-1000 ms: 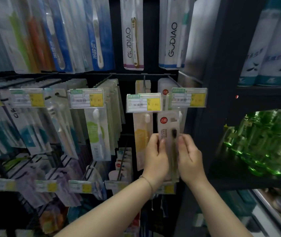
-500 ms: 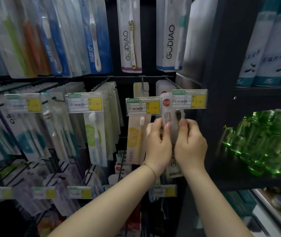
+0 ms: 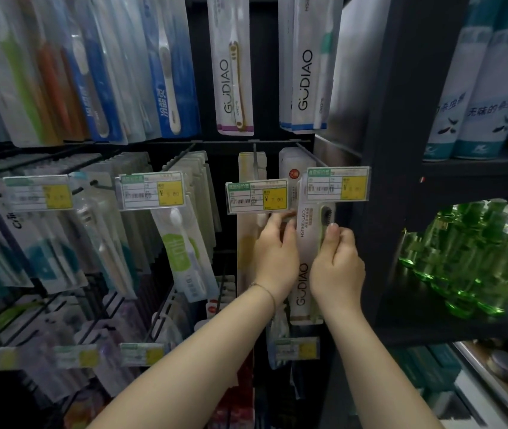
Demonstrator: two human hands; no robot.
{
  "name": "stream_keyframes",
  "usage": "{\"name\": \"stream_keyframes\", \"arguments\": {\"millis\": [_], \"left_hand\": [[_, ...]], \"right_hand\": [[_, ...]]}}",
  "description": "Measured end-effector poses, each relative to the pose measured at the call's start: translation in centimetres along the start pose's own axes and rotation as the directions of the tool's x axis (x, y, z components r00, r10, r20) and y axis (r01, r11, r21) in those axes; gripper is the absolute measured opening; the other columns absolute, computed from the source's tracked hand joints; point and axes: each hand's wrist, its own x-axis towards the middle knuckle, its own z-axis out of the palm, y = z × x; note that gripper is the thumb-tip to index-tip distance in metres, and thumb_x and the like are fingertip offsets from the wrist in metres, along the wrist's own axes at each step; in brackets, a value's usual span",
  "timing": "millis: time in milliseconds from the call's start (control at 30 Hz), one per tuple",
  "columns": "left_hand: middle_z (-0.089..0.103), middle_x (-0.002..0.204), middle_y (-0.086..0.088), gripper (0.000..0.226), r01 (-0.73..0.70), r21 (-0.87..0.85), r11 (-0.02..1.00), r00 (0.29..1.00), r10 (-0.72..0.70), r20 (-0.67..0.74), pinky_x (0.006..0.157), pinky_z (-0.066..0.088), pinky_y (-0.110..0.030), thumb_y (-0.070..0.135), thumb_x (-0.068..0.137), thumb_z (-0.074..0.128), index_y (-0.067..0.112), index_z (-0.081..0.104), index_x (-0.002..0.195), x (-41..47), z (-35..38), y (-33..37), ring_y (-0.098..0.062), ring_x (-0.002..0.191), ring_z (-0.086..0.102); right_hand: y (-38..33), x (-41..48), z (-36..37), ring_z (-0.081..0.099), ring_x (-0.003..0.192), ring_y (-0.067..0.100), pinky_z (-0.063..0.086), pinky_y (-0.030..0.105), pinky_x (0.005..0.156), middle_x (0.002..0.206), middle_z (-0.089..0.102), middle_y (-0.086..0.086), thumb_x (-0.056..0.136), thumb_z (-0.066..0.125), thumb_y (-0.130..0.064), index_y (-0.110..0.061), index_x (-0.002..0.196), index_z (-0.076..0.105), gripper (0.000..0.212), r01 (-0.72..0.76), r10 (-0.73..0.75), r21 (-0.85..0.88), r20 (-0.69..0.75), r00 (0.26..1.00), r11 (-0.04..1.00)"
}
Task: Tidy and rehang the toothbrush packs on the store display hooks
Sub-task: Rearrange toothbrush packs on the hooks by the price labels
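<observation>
The toothbrush pack [image 3: 306,243] has climbed in the last second. It hung well below the price tag [image 3: 337,184] and now its top is tucked behind it, so rehanging is close. My left hand [image 3: 275,258] and right hand [image 3: 337,267], just under the tag, have their fingers clamped on its two edges. The hook [image 3: 308,154] above the tag carries another white pack (whether mine has caught, I cannot tell). Right of the tag, a shelf [image 3: 432,320] holds green bottles [image 3: 469,261].

- The toothbrush pack's [image 3: 303,274] top, just above the grip, is hidden behind a price tag [image 3: 337,184]; whether it hangs cannot be told.
- The left hand's [image 3: 275,258] fingertips, left of the grip, are blurred, so their hold is unclear.
- The labels [image 3: 297,351] below the grip are unreadable.
</observation>
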Motion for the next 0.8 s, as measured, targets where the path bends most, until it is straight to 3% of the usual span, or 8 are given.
{"name": "stream_keyframes", "arguments": {"millis": [133, 300, 433, 533, 633, 800], "left_hand": [[0.071, 0.096, 0.002, 0.014, 0.002, 0.131, 0.991, 0.999, 0.003, -0.039, 0.085, 0.056, -0.028, 0.016, 0.091, 0.063, 0.013, 0.07, 0.102, 1.3, -0.7, -0.1, -0.008, 0.09, 0.066], [0.068, 0.09, 0.001, 0.009, -0.004, 0.242, 0.97, 0.998, 0.02, -0.064, 0.072, 0.05, -0.013, 0.018, 0.09, 0.064, 0.011, 0.068, 0.095, 1.7, -0.8, 0.4, -0.005, 0.081, 0.062], [0.068, 0.095, 0.0, 0.013, 0.05, 0.226, 0.973, 0.998, -0.038, -0.057, 0.075, 0.051, -0.015, 0.019, 0.092, 0.06, 0.011, 0.068, 0.1, 1.6, -0.6, 0.7, -0.009, 0.087, 0.062], [0.07, 0.09, 0.003, 0.013, 0.074, 0.228, 0.971, 0.995, -0.056, -0.087, 0.065, 0.046, -0.008, 0.021, 0.094, 0.059, 0.014, 0.069, 0.09, 1.5, -0.5, 1.6, -0.005, 0.079, 0.062], [0.069, 0.087, 0.001, 0.015, 0.066, 0.273, 0.96, 0.994, -0.039, -0.103, 0.066, 0.048, -0.017, 0.02, 0.094, 0.059, 0.021, 0.063, 0.079, 1.5, -0.5, 2.2, -0.007, 0.076, 0.061], [0.066, 0.097, -0.011, 0.02, -0.036, 0.535, 0.844, 0.999, 0.033, 0.017, 0.08, 0.055, -0.037, 0.022, 0.097, 0.051, 0.006, 0.062, 0.095, 2.0, -0.6, 2.4, -0.024, 0.089, 0.063]], "right_hand": [[0.1, -0.1, 0.1, 0.058, 0.071, 0.016, 0.037, 0.03, 0.058, 0.076, 0.058, -0.003, 0.1, 0.023, -0.044, -0.017, 0.099, 0.05, 0.038, 0.008, -0.008, 0.022, 0.017, 1.0, 1.0], [0.0, -0.4, 0.0, 0.055, 0.073, 0.004, 0.036, 0.019, 0.056, 0.087, 0.059, -0.009, 0.091, 0.033, -0.058, -0.024, 0.103, 0.041, 0.037, 0.002, -0.005, 0.025, 0.098, 0.995, 1.0], [0.3, -0.6, 0.3, 0.062, 0.088, 0.017, 0.049, 0.031, 0.064, 0.107, 0.06, -0.007, 0.086, 0.046, -0.063, -0.022, 0.12, 0.035, 0.055, 0.041, -0.036, -0.048, 0.109, 0.993, 0.998], [0.4, -0.4, 0.4, 0.06, 0.087, 0.017, 0.045, 0.031, 0.062, 0.111, 0.06, -0.004, 0.091, 0.047, -0.053, -0.021, 0.12, 0.036, 0.045, 0.062, -0.054, -0.083, 0.096, 0.994, 0.995], [0.5, -0.2, 0.5, 0.054, 0.083, 0.014, 0.038, 0.028, 0.059, 0.11, 0.057, -0.003, 0.097, 0.042, -0.043, -0.019, 0.12, 0.038, 0.033, 0.092, -0.081, -0.111, 0.095, 0.992, 0.99], [0.3, 0.1, 0.7, 0.047, 0.084, 0.013, 0.036, 0.029, 0.067, 0.106, 0.048, -0.004, 0.101, 0.033, -0.033, -0.013, 0.124, 0.039, 0.03, 0.089, -0.07, -0.136, 0.134, 0.988, 0.987]]}}
